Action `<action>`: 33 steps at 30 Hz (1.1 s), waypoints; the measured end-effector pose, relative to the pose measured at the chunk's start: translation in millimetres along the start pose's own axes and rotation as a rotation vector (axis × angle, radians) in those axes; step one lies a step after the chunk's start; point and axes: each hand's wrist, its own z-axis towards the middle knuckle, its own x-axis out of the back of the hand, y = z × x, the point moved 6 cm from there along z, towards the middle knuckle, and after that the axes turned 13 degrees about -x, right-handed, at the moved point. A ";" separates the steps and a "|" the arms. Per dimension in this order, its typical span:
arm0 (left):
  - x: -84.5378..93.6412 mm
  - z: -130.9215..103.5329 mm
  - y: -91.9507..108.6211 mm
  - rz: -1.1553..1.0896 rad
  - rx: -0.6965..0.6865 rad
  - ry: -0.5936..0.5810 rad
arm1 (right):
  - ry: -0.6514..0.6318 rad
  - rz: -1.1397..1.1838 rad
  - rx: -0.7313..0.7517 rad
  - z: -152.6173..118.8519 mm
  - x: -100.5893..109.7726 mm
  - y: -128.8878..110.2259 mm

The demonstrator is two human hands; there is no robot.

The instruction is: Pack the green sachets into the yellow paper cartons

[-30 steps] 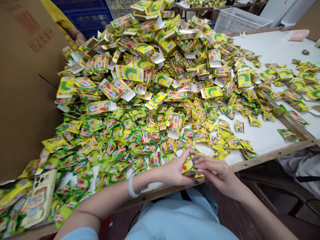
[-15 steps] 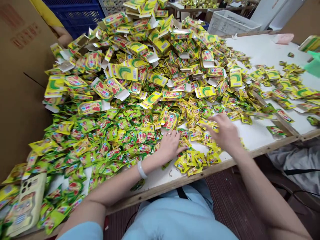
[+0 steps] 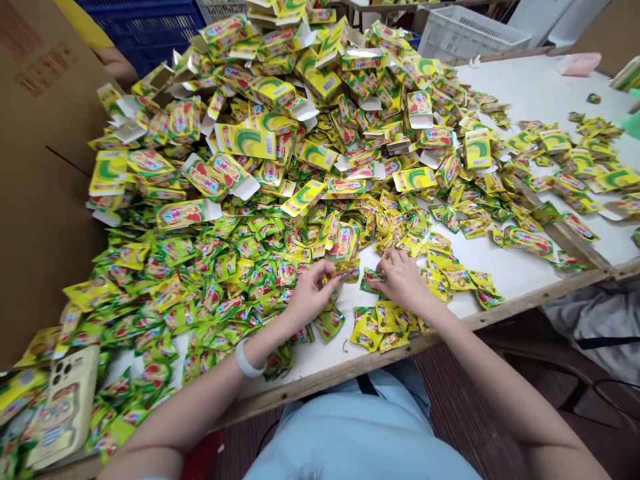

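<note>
My left hand [image 3: 311, 295] is pinched on a small yellow candy packet [image 3: 348, 271], which sticks out past its fingertips. To its right, my right hand [image 3: 403, 280] has its fingers closed on a green candy packet [image 3: 370, 280] just above the white tabletop; the fingertips are partly hidden. A small group of yellow packets [image 3: 380, 325] lies below the right hand by the table edge. More yellow packets [image 3: 454, 275] lie right of that hand. Green packets [image 3: 200, 293] spread thickly to the left. A flat printed box [image 3: 343, 241] sits just beyond the left hand.
A high heap of yellow printed boxes [image 3: 247, 141] fills the back. A phone in a cream case [image 3: 67, 407] lies at front left, beside a cardboard carton [image 3: 45, 167]. A white crate [image 3: 465, 33] and blue crate [image 3: 145, 33] stand behind. Another person's arm [image 3: 116, 65] shows at back left.
My right hand has moved left, bringing it near the left hand, and now grips a green packet. My left hand has shifted slightly left and lifted a yellow packet. Some yellow packets now lie farther right.
</note>
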 end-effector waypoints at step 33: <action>-19.4 107.1 23.4 0.653 -0.620 -0.884 | 0.093 0.332 -0.036 -40.0 29.3 51.1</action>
